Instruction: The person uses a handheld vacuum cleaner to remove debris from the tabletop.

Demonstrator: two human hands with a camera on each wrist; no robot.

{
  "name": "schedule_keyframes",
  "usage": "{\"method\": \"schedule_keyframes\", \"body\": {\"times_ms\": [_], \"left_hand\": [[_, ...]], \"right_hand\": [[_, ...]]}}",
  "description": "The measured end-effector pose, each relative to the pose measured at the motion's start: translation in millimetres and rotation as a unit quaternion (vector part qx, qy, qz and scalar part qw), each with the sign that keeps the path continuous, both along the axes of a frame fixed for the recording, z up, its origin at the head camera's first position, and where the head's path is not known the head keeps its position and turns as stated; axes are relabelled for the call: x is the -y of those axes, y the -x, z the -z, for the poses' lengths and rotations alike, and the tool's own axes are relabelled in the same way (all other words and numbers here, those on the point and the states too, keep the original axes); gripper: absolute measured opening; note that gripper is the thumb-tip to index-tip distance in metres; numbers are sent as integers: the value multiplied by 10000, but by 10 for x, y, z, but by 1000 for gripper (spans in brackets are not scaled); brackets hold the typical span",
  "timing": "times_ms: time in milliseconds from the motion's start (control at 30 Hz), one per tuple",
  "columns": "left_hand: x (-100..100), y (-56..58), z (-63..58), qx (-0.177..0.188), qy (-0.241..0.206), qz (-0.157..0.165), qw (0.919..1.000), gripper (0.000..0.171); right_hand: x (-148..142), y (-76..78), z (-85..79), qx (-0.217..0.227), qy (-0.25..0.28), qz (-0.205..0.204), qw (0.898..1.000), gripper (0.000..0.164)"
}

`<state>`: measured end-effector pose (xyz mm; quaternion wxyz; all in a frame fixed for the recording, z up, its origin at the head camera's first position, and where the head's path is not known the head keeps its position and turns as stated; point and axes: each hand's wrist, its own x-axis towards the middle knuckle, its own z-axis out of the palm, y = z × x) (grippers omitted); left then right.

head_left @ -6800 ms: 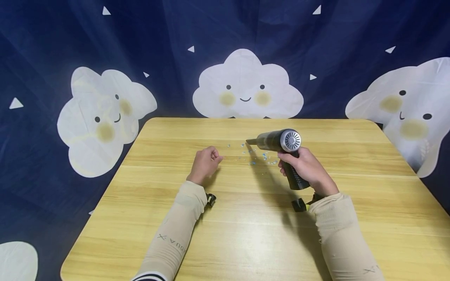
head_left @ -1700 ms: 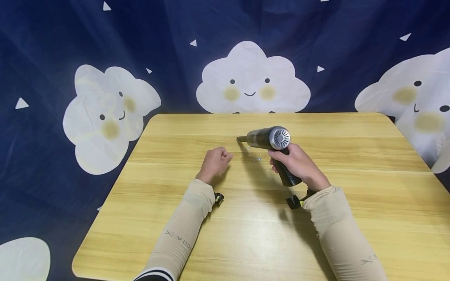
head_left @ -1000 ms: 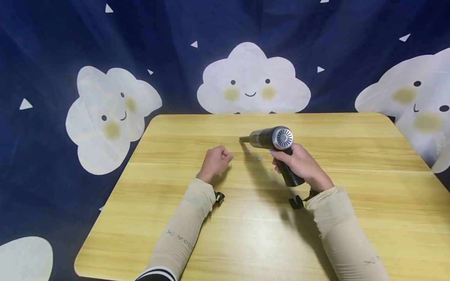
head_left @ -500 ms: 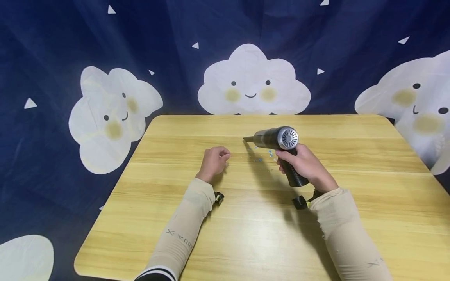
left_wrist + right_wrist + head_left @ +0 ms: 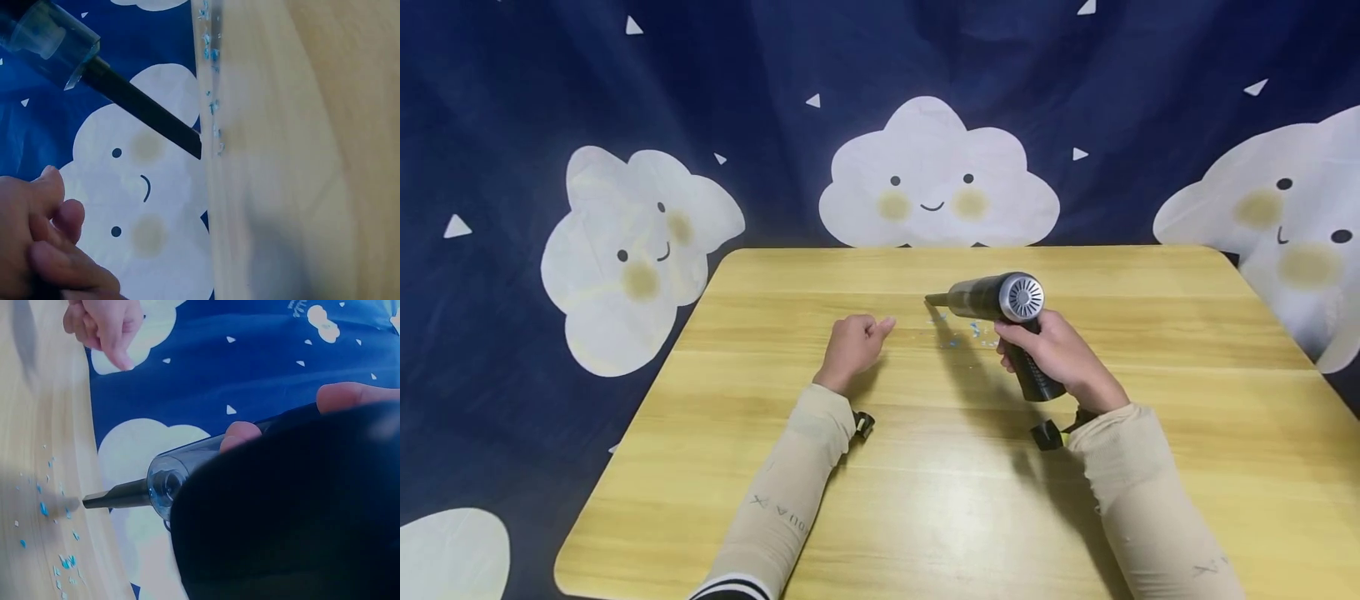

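My right hand [image 5: 1063, 357] grips the black handle of a handheld vacuum cleaner [image 5: 977, 298] with a silver vented end. Its narrow nozzle [image 5: 119, 495] points left, and the tip is close over the table. Below and beside the nozzle lie small blue and white scraps [image 5: 975, 329], which also show in the left wrist view as blue scraps [image 5: 212, 53]. The clear dust cup [image 5: 53, 40] has something bluish inside. My left hand [image 5: 852, 350] is left of the scraps, holding nothing, its fingers loosely curled and thumb pointing out.
The wooden table [image 5: 715, 433] has rounded corners and a light grain. Behind it hangs a dark blue curtain [image 5: 760, 50] printed with white clouds and triangles. A small black device [image 5: 1047, 435] is strapped at my right wrist, another device [image 5: 864, 425] at the left.
Over the last second or so the vacuum cleaner has shifted right with my right hand. Scraps seen farther left several seconds ago are gone from there. My left thumb now sticks out more.
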<state>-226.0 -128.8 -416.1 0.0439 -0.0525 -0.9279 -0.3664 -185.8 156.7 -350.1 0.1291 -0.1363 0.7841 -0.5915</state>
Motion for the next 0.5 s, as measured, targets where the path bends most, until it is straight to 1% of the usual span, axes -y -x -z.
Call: {"method": "schedule_keyframes", "body": {"times_ms": [100, 200, 333, 500], "left_hand": [[19, -13, -4, 49, 130, -3, 9999, 49], [26, -17, -10, 261, 281, -2, 9993, 43], [19, -16, -18, 494, 305, 49, 9983, 34], [11, 0, 9, 622, 355, 212, 9972, 28]], "right_hand": [[-18, 16, -16, 29, 11, -15, 10000, 34], [-42, 26, -42, 18, 14, 12, 10000, 34], [-82, 18, -76, -9, -41, 79, 10000, 35], [-123, -9, -87, 28, -98, 178, 9998, 33]]}}
